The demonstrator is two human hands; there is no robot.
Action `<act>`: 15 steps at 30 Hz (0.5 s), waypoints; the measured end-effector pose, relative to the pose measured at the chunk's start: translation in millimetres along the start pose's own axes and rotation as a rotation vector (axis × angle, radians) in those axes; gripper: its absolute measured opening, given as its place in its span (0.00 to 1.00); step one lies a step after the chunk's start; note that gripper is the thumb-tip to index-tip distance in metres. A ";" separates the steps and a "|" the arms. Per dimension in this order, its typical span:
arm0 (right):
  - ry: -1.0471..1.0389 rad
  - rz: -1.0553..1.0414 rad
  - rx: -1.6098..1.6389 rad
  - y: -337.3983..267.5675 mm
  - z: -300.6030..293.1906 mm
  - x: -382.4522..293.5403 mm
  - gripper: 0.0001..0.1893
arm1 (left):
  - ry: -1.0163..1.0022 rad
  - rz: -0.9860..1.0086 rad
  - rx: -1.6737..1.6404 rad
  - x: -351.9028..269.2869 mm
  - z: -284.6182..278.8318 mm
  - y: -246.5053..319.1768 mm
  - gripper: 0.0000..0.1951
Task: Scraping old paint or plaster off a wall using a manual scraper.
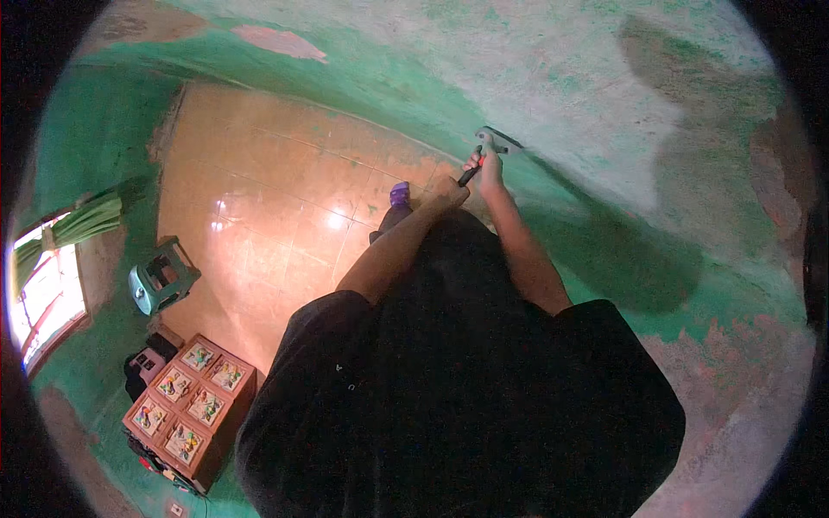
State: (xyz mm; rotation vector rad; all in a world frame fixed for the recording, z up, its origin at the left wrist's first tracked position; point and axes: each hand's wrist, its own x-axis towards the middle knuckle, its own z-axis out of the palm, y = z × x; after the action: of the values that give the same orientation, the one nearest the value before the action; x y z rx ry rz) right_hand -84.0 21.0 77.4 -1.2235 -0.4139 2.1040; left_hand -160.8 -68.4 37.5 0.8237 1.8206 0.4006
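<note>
Both my hands hold one wall scraper (502, 144) with a black-and-orange handle and a wide, light grey head. My left hand (449, 192) grips the lower end of the handle. Higher up, my right hand (490, 169) wraps the handle close to the head, with a finger or thumb reaching onto it. The dark edge of the head lies at or very close to the green wall (427, 110); contact cannot be made out. Around the tool the wall is patchy, with green paint and pale, whitish areas.
Tan floor tiles (278, 194) meet the wall's foot, with my purple-covered foot (400, 194) on them. To the left are a teal plastic stool (165, 275), a brown cabinet (218, 372) with decorated panels, and a window (52, 291) with a green curtain (84, 223).
</note>
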 end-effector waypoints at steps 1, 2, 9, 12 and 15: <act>0.026 -0.002 0.004 0.3 0.1 0.1 0.21 | 0.002 -0.010 0.019 -0.4 -0.4 -0.1 0.22; 0.013 0.010 0.014 0.8 0.2 0.3 0.21 | 0.013 -0.021 0.041 -0.5 -0.6 -0.4 0.22; 0.022 -0.014 0.002 0.9 0.1 3.2 0.21 | -0.003 0.017 0.020 6.1 4.0 -4.8 0.22; -0.002 -0.021 -0.006 1.0 -0.1 3.0 0.21 | 0.039 0.032 0.036 7.2 5.5 -7.0 0.21; 0.015 -0.041 -0.005 2.1 0.2 2.9 0.21 | 0.026 0.041 0.019 5.7 5.0 -6.6 0.16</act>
State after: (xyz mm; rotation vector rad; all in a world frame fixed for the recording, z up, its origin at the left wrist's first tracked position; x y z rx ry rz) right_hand -85.9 21.4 74.4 -1.2225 -0.4348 2.0592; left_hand -159.7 -69.7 27.6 0.8745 1.8363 0.4224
